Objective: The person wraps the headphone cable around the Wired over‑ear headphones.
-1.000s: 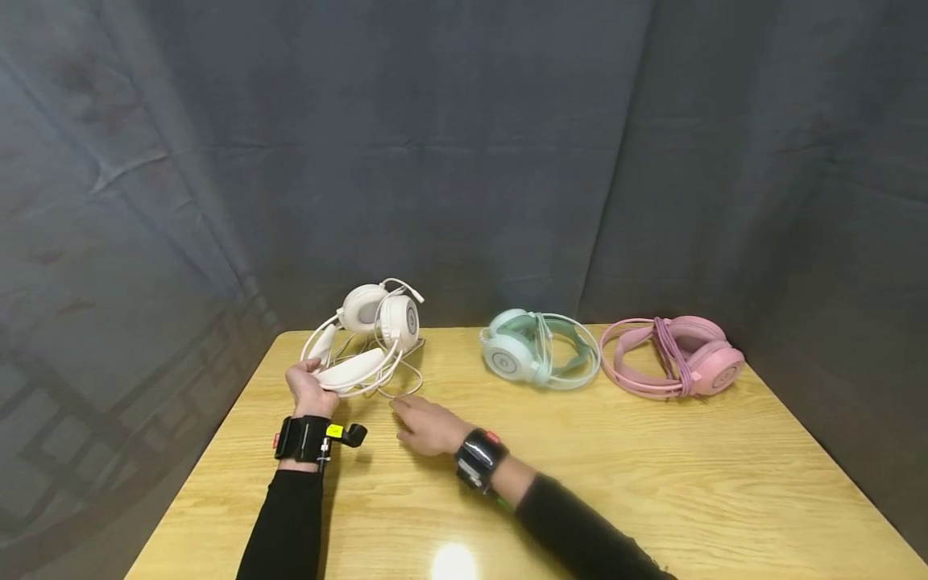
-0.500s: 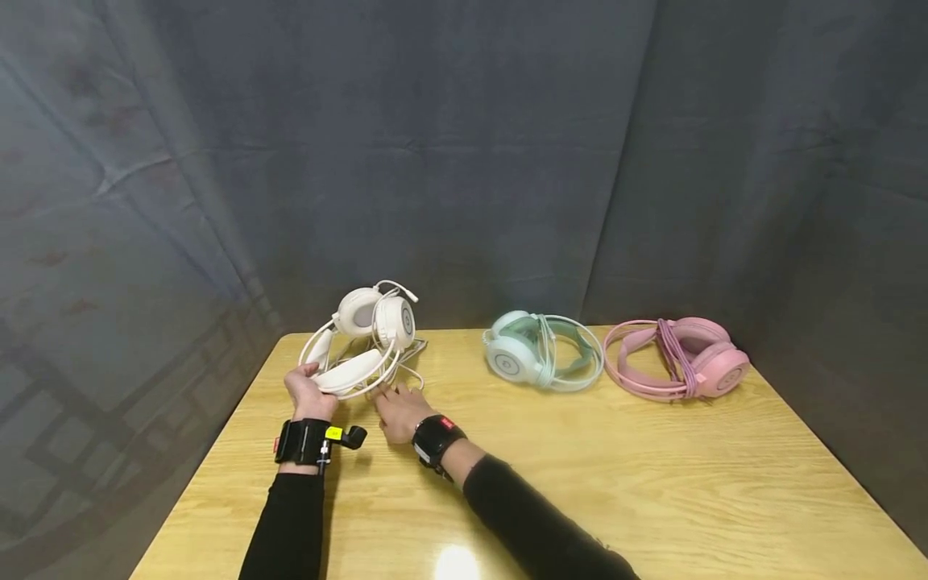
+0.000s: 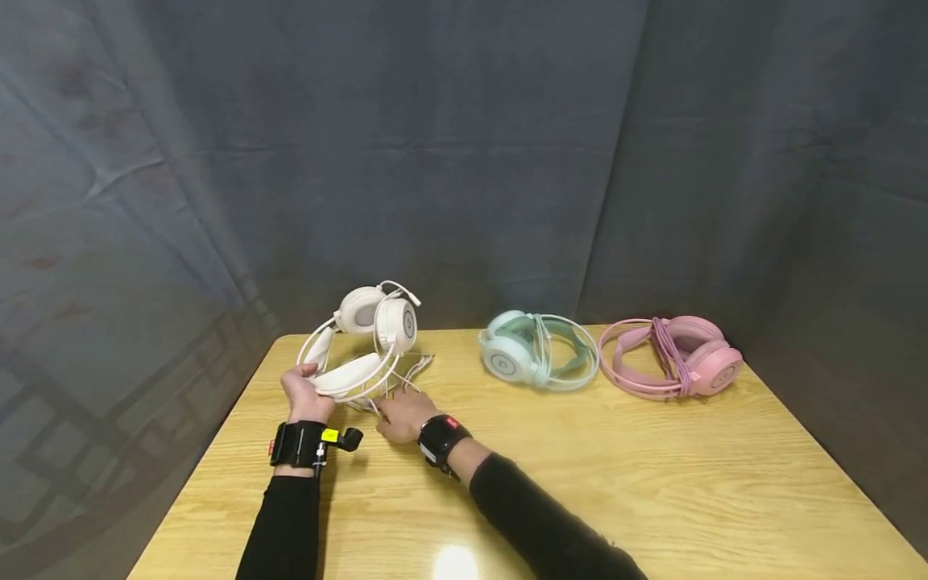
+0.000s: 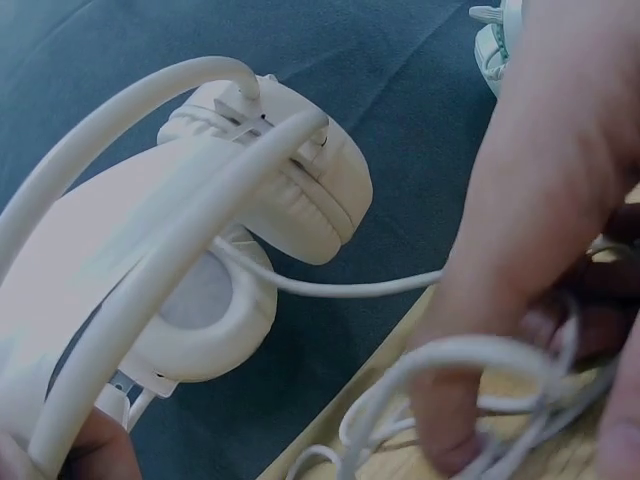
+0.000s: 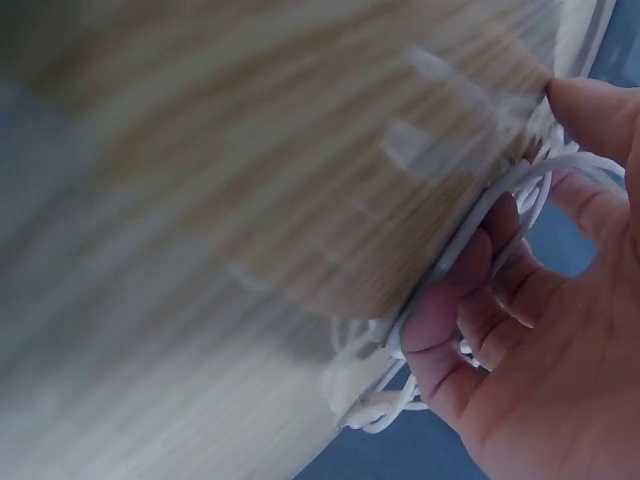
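Headset (image 3: 366, 364) and cable (image 4: 480, 350), both white, were left of centre in the head view. Your left hand (image 3: 308, 395) gripped the headband (image 3: 337, 380) at lower left; the headset's long axis slanted up, its earcups (image 3: 395, 325) toward the upper right. The right wrist view showed what the head view mostly hid: the fingers of your right hand (image 5: 560, 350) curled round the cable.

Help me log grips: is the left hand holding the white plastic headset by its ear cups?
No, the left hand grips the headband, clear of both ear cups.
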The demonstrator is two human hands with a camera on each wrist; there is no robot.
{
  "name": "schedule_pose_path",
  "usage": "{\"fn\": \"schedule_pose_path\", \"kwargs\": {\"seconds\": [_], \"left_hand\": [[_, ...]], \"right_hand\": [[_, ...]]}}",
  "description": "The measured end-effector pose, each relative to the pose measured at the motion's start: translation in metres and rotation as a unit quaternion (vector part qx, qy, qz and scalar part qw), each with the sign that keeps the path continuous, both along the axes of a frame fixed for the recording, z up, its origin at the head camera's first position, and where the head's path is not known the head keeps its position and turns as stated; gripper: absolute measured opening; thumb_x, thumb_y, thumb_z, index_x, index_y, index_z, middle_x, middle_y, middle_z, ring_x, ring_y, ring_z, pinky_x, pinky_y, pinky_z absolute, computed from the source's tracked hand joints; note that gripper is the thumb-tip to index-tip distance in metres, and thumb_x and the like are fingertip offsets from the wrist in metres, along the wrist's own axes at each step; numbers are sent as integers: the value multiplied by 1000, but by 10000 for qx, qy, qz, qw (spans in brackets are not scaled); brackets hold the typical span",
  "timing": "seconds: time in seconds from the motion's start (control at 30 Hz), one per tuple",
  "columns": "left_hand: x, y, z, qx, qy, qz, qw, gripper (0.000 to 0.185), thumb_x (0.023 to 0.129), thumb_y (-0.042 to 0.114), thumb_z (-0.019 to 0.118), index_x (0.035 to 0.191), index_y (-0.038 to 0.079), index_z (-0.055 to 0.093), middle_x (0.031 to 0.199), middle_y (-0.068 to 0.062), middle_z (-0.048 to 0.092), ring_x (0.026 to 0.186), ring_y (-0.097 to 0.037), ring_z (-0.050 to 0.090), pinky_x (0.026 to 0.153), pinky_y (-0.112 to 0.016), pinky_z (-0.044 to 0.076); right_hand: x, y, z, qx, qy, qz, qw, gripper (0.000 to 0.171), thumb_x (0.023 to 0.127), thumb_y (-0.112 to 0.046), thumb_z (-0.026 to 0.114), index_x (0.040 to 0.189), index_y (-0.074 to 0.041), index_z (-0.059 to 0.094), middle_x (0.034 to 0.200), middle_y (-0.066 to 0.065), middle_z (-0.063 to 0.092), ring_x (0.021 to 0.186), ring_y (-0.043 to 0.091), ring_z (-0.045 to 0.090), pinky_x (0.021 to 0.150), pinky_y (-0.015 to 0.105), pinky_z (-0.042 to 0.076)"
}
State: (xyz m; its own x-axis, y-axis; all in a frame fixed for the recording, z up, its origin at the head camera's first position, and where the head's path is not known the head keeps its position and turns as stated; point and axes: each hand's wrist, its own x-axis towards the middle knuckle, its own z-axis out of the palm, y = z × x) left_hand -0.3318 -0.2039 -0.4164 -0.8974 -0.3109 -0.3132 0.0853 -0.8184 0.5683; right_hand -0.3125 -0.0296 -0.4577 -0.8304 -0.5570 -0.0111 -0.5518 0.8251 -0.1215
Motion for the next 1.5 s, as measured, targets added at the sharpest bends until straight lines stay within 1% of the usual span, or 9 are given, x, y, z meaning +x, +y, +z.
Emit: {"fn": "schedule_pose_path", "kwargs": {"seconds": [0.17,0.33,0.67,0.83,1.03,1.17,1.23,1.3,1.5], "left_hand": [[2,1,3,73,15,-140,9999,24,85,3,34,109,7,34,111,-1,32,106,-16,35,98,-29,34],[1,1,5,-25,-14,-276,9996,22,87,5,32,109,8,34,111,-1,32,104,-16,37,97,-29,36],[4,10,11,-44,-21,-521,9986,16,90,6,33,105,10,33,104,0,33,94,-14,37,83,-27,40],[8,24,20,346,156,-515,9979,5,91,7,34,92,13,34,69,3,34,55,-12,36,60,-24,36],[10,44,28,627,367,-603,9955,7,90,6,34,89,12,31,55,3,31,42,-11,33,49,-23,33],[12,53,29,641,400,-853,9935,6,91,8,32,94,12,31,57,4,32,42,-9,33,51,-23,34],[13,57,29,651,465,-1085,9909,6,91,8,30,96,12,31,57,5,31,42,-9,34,52,-23,35],[14,63,27,569,550,-1312,9882,8,91,8,29,97,12,30,55,6,30,41,-8,33,51,-22,35],[14,77,24,188,988,-2220,9698,16,89,4,20,98,10,31,54,8,25,40,-5,28,41,-18,32]], "right_hand": [[4,18,3,-130,-145,254,9995,20,91,-44,61,102,-27,59,88,-4,55,90,14,54,70,30,46],[11,50,8,-166,-119,413,9989,22,91,-44,62,84,-25,55,87,-4,51,89,14,50,68,28,44],[26,123,19,-1142,-433,821,9891,21,92,-41,63,88,-21,68,83,-8,57,76,6,51,68,21,45],[35,153,32,-1298,-1078,907,9815,18,95,-35,60,96,-22,71,88,-10,67,79,2,59,75,22,51],[38,192,55,-1192,-1699,709,9757,20,95,-35,61,90,-21,74,79,-7,69,66,8,61,61,25,51],[28,199,59,-2272,-1622,163,9601,21,97,-30,59,94,-16,73,81,4,70,66,19,64,58,28,52],[20,194,57,-3279,-1515,-360,9318,25,97,-31,59,106,-10,70,91,11,72,74,23,68,64,31,56],[16,186,54,-4272,-1772,-763,8834,43,97,-35,59,127,-5,59,111,19,68,89,32,69,74,36,59],[17,165,54,-6322,-3438,-1395,6802,95,90,-49,63,156,-13,5,148,22,40,122,41,55,97,55,50]]}}
